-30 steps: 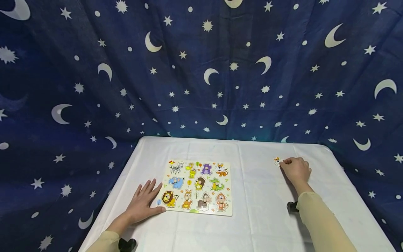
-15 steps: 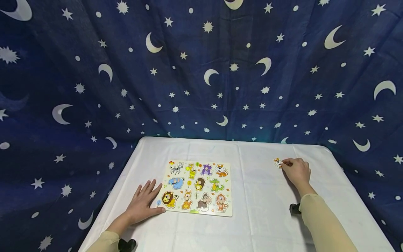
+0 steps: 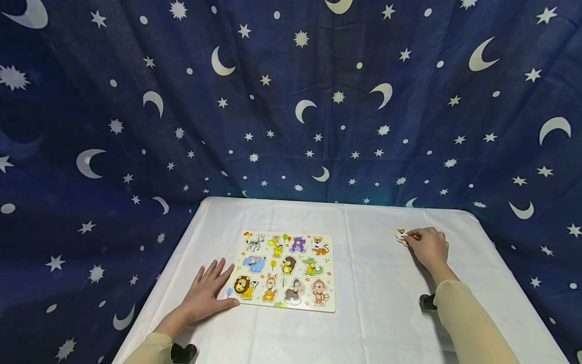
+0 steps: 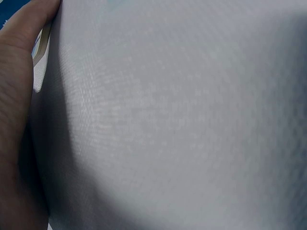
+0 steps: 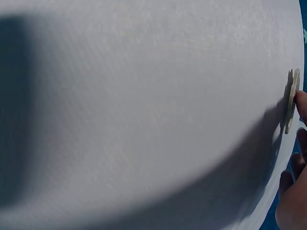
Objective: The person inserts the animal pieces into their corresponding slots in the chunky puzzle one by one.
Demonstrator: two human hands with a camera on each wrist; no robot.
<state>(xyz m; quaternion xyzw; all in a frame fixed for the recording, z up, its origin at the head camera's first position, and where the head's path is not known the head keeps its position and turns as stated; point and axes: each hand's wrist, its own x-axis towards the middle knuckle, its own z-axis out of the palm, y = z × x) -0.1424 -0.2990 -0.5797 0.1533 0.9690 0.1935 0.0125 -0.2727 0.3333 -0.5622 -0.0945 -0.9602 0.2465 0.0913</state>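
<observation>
A pale wooden puzzle board (image 3: 279,299) printed with cartoon animals lies on the left half of the table. My left hand (image 3: 205,296) rests flat beside its left edge, fingers spread; the thumb touches the lower left corner. The left wrist view shows this hand (image 4: 17,91) close to the board's edge. Over at the far right, my right hand (image 3: 428,247) pinches a small animal-shaped puzzle piece (image 3: 400,234), coloured orange and white. Part of the piece is hidden by the fingers. In the right wrist view the piece (image 5: 291,108) appears edge-on, just above its shadow.
A white cloth (image 3: 291,336) covers the table. Behind it hangs a dark blue curtain (image 3: 273,116) with moons and stars. Black wrist mounts (image 3: 426,302) sit under both forearms.
The puzzle piece has tilted slightly in my right hand, and the right forearm has shifted a little to the right. My left hand and the board have stayed in place.
</observation>
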